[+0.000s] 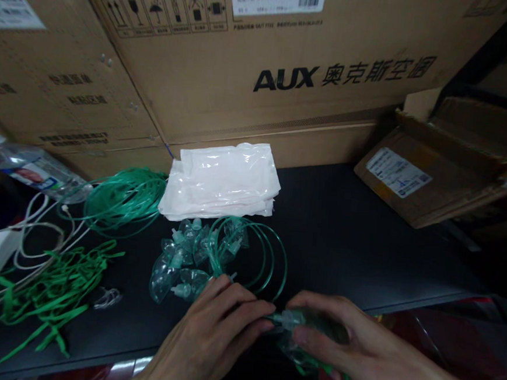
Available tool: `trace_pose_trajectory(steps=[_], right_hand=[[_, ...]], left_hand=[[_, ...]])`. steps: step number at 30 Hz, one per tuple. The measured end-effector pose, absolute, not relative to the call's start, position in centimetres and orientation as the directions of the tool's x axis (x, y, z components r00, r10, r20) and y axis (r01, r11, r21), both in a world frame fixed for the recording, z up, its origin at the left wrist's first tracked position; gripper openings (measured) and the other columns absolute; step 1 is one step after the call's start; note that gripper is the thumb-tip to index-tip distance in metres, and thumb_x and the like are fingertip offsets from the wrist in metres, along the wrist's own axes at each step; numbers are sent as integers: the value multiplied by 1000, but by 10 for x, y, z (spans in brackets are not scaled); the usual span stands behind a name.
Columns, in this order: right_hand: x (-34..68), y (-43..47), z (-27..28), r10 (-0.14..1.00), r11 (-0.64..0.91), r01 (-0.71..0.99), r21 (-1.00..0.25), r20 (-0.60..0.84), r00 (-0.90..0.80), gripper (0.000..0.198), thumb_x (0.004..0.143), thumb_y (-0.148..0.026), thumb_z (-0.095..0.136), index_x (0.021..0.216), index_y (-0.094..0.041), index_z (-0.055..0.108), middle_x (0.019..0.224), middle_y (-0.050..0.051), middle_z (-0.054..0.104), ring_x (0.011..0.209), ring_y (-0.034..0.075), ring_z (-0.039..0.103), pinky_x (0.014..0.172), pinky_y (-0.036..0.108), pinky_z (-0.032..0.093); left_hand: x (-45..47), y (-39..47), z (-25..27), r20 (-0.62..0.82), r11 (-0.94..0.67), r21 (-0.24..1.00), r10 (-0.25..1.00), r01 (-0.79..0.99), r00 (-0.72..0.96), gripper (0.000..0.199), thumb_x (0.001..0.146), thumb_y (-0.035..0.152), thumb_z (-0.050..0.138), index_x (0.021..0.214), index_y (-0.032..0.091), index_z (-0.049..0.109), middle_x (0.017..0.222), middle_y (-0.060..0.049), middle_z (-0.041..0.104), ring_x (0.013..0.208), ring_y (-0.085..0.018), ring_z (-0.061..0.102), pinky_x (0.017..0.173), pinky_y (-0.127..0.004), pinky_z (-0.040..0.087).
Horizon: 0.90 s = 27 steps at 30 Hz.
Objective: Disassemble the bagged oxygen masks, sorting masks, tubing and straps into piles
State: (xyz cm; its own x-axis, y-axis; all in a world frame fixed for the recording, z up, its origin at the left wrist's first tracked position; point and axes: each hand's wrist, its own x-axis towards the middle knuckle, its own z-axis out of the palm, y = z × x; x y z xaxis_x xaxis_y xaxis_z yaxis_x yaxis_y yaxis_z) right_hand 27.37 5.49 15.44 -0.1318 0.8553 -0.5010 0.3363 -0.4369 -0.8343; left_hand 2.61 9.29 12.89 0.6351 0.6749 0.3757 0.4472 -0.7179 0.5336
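Observation:
My right hand (325, 330) is closed around a clear green oxygen mask (288, 342) at the table's front edge. My left hand (221, 322) pinches the end of green tubing (276, 319) at the mask's connector; whether the two are joined I cannot tell. Loops of the green tubing (283, 262) curl on the black table behind my left hand. Several more clear green masks (180, 260) lie in a pile just beyond that hand. A bit of green strap (305, 370) shows below the mask in my right hand.
Behind the masks lies a stack of white packets (223, 182). Coiled green tubing (123, 197), green straps (52, 291), white cable (26, 230) and a plastic bottle (40, 167) are at left. Large cartons (285, 116) stand along the back; an opened box (404, 172) is at right.

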Motion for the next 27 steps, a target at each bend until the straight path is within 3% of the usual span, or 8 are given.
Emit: trace_pose_trajectory(steps=[3, 6, 10, 13, 18, 23, 25, 27], right_hand=[[270, 48, 151, 786, -556, 238, -796, -597, -161, 55, 78, -73, 72, 113, -32, 80, 79, 0, 76, 60, 15, 64, 54, 24, 54], [269, 45, 152, 834, -489, 304, -818, -540, -112, 50, 81, -73, 69, 114, -37, 80, 89, 1, 79, 79, 21, 73, 63, 26, 59], [264, 52, 159, 936, -138, 459, -878, -267, -229, 31, 94, -52, 63, 117, -38, 79, 105, 0, 81, 97, 23, 76, 86, 31, 61], [256, 56, 161, 942, 134, 501, -855, -47, -331, 27, 99, -30, 56, 114, -31, 77, 102, 2, 81, 92, 21, 78, 80, 28, 62], [250, 50, 149, 902, 412, 664, -624, 179, -392, 30, 102, -19, 45, 116, -20, 72, 106, 12, 80, 80, 24, 80, 68, 32, 67], [255, 47, 127, 723, 679, 710, -186, 340, -602, 41, 98, -3, 36, 134, -5, 56, 116, 23, 78, 91, 37, 81, 72, 51, 70], [257, 50, 122, 736, 660, 731, -173, 344, -583, 41, 98, -3, 37, 136, -8, 53, 115, 22, 77, 91, 37, 81, 72, 53, 70], [257, 54, 120, 804, 586, 756, -293, 326, -497, 34, 102, -9, 40, 132, -16, 54, 115, 18, 76, 91, 33, 80, 72, 49, 70]], left_hand=[[28, 95, 133, 385, -749, 518, 636, 414, 669, 15, 106, 22, 56, 119, 24, 64, 97, 1, 75, 85, -15, 65, 90, -29, 52], [30, 98, 136, 410, -776, 495, 604, 390, 683, 12, 107, 22, 52, 111, 21, 63, 92, 2, 76, 78, -14, 64, 83, -27, 53], [30, 99, 132, 391, -768, 510, 607, 387, 691, 12, 107, 21, 51, 105, 19, 62, 87, 0, 73, 75, -15, 62, 75, -27, 53], [29, 100, 128, 345, -717, 574, 650, 396, 677, 13, 107, 21, 51, 104, 20, 64, 88, -2, 70, 78, -17, 62, 74, -28, 52], [26, 99, 131, 274, -637, 667, 693, 387, 667, 16, 107, 19, 51, 100, 19, 66, 88, -2, 67, 79, -16, 62, 72, -27, 50], [29, 100, 138, 158, -565, 699, 721, 439, 675, 19, 107, 18, 52, 98, 18, 68, 87, -1, 65, 81, -16, 63, 74, -26, 50], [31, 102, 141, 161, -570, 691, 722, 445, 673, 19, 107, 19, 52, 100, 18, 70, 86, -1, 66, 81, -15, 64, 75, -25, 51], [28, 105, 143, 230, -611, 661, 717, 436, 658, 19, 107, 24, 53, 109, 21, 72, 92, -1, 71, 86, -16, 66, 80, -25, 53]])
